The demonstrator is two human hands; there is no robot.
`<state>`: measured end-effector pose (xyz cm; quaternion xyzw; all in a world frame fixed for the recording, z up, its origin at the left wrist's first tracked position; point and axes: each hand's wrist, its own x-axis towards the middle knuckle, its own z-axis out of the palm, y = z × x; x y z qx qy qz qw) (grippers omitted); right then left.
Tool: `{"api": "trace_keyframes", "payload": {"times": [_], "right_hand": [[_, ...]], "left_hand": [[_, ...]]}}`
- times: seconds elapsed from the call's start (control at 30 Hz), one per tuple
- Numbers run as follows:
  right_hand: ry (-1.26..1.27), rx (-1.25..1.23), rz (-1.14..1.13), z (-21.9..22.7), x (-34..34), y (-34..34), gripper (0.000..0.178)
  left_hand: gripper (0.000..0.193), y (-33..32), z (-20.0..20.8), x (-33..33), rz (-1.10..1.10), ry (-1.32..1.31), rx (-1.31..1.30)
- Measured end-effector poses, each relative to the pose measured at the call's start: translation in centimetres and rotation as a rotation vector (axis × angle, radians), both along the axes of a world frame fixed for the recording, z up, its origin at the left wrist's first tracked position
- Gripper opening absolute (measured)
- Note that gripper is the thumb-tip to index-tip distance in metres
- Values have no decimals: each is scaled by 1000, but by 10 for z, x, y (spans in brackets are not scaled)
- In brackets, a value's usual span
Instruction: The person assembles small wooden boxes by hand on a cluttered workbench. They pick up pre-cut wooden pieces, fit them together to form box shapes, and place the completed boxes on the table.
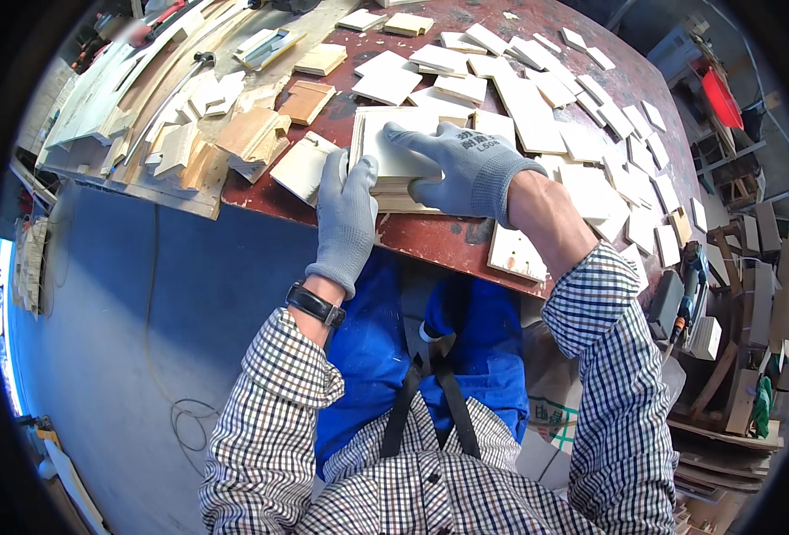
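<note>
A stack of white-faced wooden boards [381, 147] stands at the near edge of the dark red table. My left hand [345, 214], in a grey glove, is closed at the stack's left side, its fingertips and thumb along that edge. From the right, my gloved right hand [466, 169] grips the same stack, fingers over the top board and thumb lower at the near side. The undersides of the fingers are hidden. Just left of my left hand lies a pale wooden piece [298, 169]. A brown wooden block [307, 102] is beyond it.
Many loose white pieces [528, 111] cover the red table [430, 239]. Wooden offcuts [251, 138] and a hammer [203, 59] lie on the left. A power tool [690, 290] is beside the table's right edge, near stacked wood [760, 294]. A cable [189, 419] coils on the floor.
</note>
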<state>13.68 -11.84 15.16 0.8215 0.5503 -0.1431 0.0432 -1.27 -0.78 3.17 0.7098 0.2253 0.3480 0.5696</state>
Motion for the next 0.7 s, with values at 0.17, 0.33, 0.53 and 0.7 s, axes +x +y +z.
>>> {"api": "trace_keyframes", "payload": {"times": [0.17, 0.33, 0.53, 0.7], "right_hand": [[7, 2, -3, -1, 5, -3, 72], [21, 15, -1, -2, 5, -3, 71], [10, 8, 10, -5, 5, -1, 69], [-43, 26, -31, -14, 5, -4, 65]], "left_hand": [[40, -9, 28, 3, -8, 72, -338], [51, -1, 13, -1, -34, 85, -165], [53, -4, 3, -2, 11, 17, -132], [57, 27, -11, -10, -202, 138, -364]]}}
